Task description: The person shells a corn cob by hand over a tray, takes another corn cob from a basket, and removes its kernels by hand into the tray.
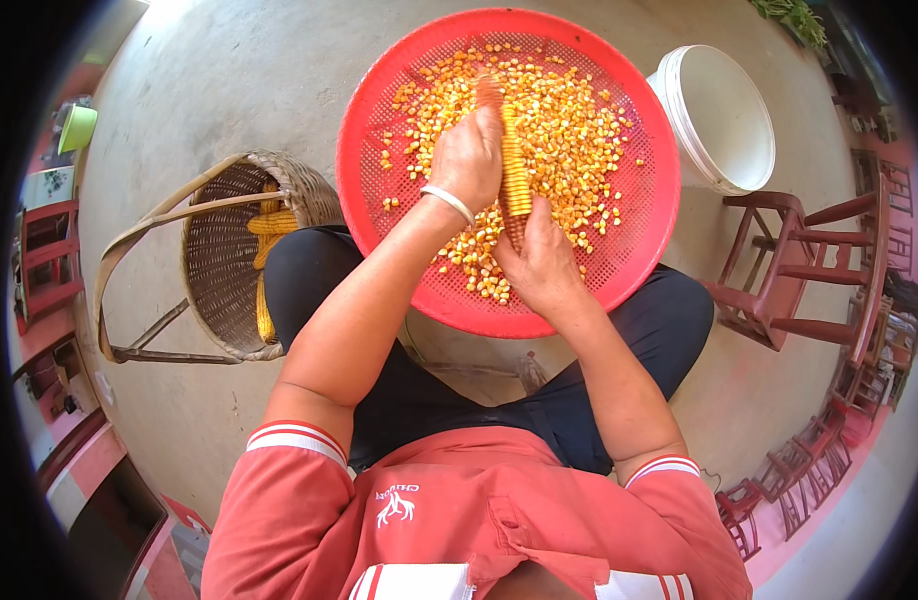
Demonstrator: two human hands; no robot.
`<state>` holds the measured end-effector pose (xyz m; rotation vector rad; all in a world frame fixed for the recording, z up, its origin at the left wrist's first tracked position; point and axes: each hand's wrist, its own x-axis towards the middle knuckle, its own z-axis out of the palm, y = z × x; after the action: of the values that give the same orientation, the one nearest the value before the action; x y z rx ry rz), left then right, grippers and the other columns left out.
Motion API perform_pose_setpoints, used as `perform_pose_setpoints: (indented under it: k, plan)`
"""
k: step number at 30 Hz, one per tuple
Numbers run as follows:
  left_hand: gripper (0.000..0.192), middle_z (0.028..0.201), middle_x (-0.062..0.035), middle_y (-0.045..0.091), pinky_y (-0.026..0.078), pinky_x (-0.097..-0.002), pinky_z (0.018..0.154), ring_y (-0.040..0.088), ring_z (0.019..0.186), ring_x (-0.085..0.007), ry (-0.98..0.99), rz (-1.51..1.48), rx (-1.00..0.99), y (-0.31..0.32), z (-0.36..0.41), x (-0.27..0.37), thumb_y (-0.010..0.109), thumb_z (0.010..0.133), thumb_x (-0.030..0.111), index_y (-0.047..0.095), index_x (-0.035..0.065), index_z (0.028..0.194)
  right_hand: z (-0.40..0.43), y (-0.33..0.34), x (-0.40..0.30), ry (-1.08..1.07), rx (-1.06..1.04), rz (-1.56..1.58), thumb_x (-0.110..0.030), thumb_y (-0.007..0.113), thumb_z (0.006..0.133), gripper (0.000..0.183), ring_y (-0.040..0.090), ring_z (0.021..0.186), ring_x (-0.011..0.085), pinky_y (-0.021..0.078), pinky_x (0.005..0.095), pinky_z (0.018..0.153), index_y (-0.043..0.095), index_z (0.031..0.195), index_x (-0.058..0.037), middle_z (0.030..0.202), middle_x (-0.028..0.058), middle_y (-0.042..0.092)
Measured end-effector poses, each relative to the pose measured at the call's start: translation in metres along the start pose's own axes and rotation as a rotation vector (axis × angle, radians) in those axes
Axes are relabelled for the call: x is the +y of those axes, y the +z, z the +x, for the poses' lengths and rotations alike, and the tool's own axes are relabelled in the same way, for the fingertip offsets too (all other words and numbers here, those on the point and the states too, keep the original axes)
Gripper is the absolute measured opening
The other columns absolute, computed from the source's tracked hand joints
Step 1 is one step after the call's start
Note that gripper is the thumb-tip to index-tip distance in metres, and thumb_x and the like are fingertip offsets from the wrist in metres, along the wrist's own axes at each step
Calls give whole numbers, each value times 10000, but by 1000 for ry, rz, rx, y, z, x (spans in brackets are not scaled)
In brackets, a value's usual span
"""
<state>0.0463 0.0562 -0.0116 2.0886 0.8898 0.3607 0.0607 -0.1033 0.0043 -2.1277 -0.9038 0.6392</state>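
Observation:
A partly shelled corn cob point(514, 169) is held over the red perforated plastic basin point(361, 217), showing rows of yellow kernels beside bare reddish cob. My left hand point(468, 156), with a pale bangle at the wrist, closes around its upper part, where the reddish piece is blurred; whether that is a second, bare cob I cannot tell. Around the lower end my right hand point(538, 259) is closed, thumb near the kernels. Loose corn kernels point(571, 142) lie spread across the basin, which rests over my legs.
To the left, a handled woven basket point(226, 277) lies tilted with several corn ears point(273, 225) inside. A white plastic bucket point(729, 124) is close beside the basin's right rim. The reddish wooden chair point(793, 262) stands right of my knee; more chairs line the far right.

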Motion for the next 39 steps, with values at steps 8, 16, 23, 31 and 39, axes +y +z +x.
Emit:
perform_pose_setpoints:
  k: [8,16,23,31,39]
  plan:
    - [777,1041,-320,618,441,-470,908,584,1038,-459,-195,-153,29,-9,8,-6,307,936,648,571,-60,1117,12,-9,1,133,64,-45,-173,582,820,321,583,733,489,451,558,678,391,953,48,730,315,568]
    - [767,892,-330,627,458,-507,824,610,911,-465,-143,30,-205,5,-11,15,338,928,641,588,-83,955,6,-5,-4,53,46,-81,-183,598,819,361,576,740,494,449,560,679,378,997,42,766,312,571]
    - [507,812,-316,602,435,-558,741,573,822,-495,15,-82,-46,11,-18,10,327,1009,374,578,-41,863,5,-4,0,66,19,-46,-182,591,817,351,571,736,496,443,561,684,389,993,45,778,316,569]
    - [584,790,-251,646,454,-509,804,629,864,-420,-124,-189,-54,4,-3,3,323,997,475,573,-52,1014,15,-8,4,146,109,52,-151,585,821,288,597,740,478,459,525,668,428,950,53,758,295,593]
    - [733,789,-288,610,458,-470,739,621,805,-409,-88,-6,-223,17,-22,15,361,935,633,548,-75,930,14,-2,7,57,151,-58,-186,658,812,353,599,640,441,448,489,576,424,919,55,656,270,565]
